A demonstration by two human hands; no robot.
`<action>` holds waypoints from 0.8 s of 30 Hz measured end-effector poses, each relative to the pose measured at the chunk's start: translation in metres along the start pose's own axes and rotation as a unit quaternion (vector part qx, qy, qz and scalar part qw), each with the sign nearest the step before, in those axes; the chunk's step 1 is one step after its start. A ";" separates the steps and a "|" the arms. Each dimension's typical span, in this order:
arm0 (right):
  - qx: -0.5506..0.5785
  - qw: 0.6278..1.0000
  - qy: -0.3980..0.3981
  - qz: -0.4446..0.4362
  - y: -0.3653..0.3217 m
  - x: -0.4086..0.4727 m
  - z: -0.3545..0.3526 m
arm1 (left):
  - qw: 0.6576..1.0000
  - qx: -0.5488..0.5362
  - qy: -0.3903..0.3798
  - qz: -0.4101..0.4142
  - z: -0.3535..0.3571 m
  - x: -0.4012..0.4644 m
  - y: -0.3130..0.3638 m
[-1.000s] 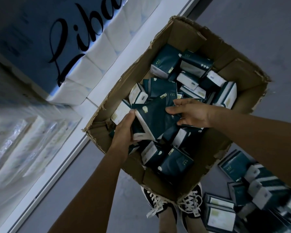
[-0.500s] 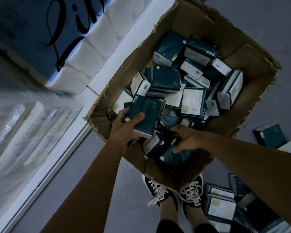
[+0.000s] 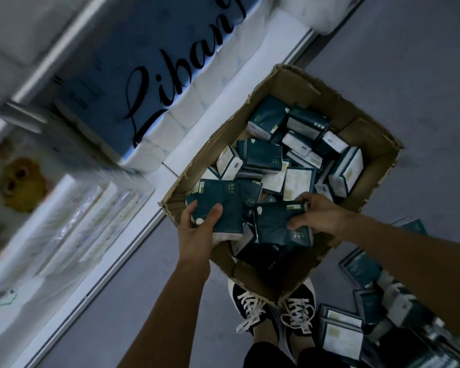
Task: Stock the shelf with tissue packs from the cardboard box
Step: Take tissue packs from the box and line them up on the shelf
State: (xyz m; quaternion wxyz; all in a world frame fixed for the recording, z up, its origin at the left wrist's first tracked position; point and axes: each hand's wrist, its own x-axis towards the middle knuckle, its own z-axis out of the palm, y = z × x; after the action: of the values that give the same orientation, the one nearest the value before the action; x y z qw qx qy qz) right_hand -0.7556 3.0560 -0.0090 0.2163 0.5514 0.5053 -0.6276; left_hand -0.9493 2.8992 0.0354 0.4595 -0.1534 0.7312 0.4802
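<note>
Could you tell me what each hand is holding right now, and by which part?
The left hand grips a tissue pack by its near end; the right hand grips another pack by its right edge.

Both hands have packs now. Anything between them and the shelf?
Nothing visible. The left hand and right hand each grip a pack over the box's near end; the shelf lies just left across bare floor.

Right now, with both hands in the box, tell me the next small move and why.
Probably lift both packs clear of the cardboard box and turn toward the shelf: the left hand already grips one tissue pack, the right hand another pack.
</note>
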 end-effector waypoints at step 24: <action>0.206 0.957 -0.020 -0.206 -0.219 -0.342 -0.050 | 0.985 -0.089 -0.033 0.144 -0.060 -0.289 0.197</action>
State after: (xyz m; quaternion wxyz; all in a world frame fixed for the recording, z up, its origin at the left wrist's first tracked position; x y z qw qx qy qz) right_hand -0.8116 3.0884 0.3951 -0.0253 0.4553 0.4634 -0.7599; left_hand -0.9582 2.8825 0.3896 0.3939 -0.0707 0.6848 0.6090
